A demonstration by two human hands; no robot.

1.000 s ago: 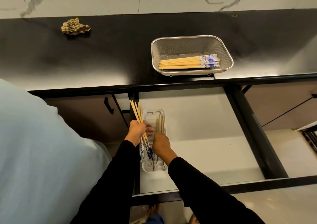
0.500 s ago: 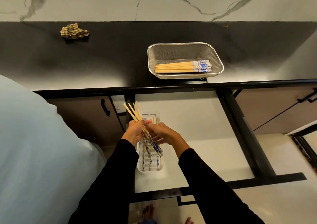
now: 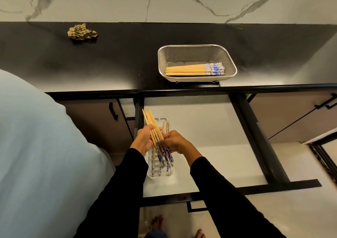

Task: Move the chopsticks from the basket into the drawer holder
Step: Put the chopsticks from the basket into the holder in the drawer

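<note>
My left hand (image 3: 144, 141) grips a bundle of wooden chopsticks (image 3: 152, 123) with blue-patterned ends, tilted up and to the left over the drawer. At the bundle's lower part my right hand (image 3: 174, 141) pinches some of the chopsticks with its fingertips. Under both hands lies the white plastic holder (image 3: 160, 174) in the open drawer, with a few chopsticks lying in its slots. On the black counter stands the metal mesh basket (image 3: 197, 52), holding several more chopsticks (image 3: 195, 69) laid flat with their blue ends to the right.
The open drawer (image 3: 209, 137) has a white floor and black frame rails. A crumpled checked cloth (image 3: 82, 33) lies on the counter at back left. A light blue garment fills the left of the view. Closed cabinet fronts with black handles flank the drawer.
My right hand left the holder and came up to the bundle held in my left hand. The bundle stays in my left hand, tilted the same way.
</note>
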